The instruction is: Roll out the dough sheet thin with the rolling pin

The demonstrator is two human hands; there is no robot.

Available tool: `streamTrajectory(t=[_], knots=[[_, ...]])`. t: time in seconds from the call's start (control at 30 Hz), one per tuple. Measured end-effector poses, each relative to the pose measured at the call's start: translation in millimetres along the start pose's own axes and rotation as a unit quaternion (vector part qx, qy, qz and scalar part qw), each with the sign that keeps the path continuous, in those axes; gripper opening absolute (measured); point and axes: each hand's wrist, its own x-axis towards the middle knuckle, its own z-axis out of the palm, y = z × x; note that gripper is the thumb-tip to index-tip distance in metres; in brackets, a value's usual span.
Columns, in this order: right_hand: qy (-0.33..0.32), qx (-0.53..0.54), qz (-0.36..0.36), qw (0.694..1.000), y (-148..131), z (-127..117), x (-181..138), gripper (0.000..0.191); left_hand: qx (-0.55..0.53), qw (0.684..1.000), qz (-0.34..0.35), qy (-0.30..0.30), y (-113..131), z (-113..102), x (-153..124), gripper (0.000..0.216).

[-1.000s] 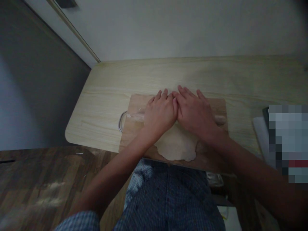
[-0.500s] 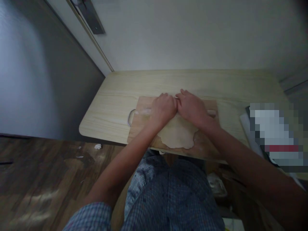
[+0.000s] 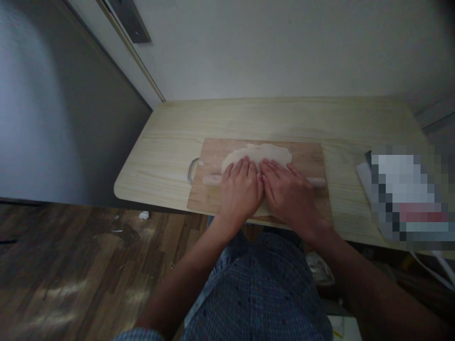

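Observation:
A flat sheet of pale dough (image 3: 258,154) lies on a wooden cutting board (image 3: 209,194) with a metal handle (image 3: 191,169) at its left end. A thin wooden rolling pin (image 3: 211,179) lies across the board, its ends sticking out past my hands. My left hand (image 3: 240,190) and my right hand (image 3: 287,194) rest side by side on the pin, palms down, fingers stretched flat over it and the near part of the dough. The far part of the dough shows beyond my fingertips.
The board sits near the front edge of a light wooden table (image 3: 284,118) against a white wall. A blurred-out object (image 3: 405,199) lies at the table's right end. Dark wood floor (image 3: 71,265) and a small white scrap (image 3: 144,215) are at the left.
My hands and the pin have rolled back toward me, from the far edge of the dough to its near part. The dough now shows beyond my fingers instead of below my wrists.

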Motion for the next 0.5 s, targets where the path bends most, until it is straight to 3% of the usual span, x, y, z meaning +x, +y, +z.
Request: streamTrajectory(t=[0.17, 0.33, 0.5], knots=[[-0.024, 0.001, 0.055, 0.998, 9.3, 0.0, 38.9, 0.045, -0.003, 0.999, -0.029, -0.016, -6.0, 1.6, 39.0, 0.044], [-0.075, 0.019, 0.062, 0.995, 28.7, 3.3, 81.0, 0.044, -0.012, 0.998, -0.025, -0.058, -16.2, 3.9, 82.8, 0.041], [-0.048, 0.037, 0.057, 0.996, 43.2, 13.4, 108.2, 0.041, -0.014, 0.999, 0.007, -0.050, -26.6, 11.7, 110.0, 0.035]])
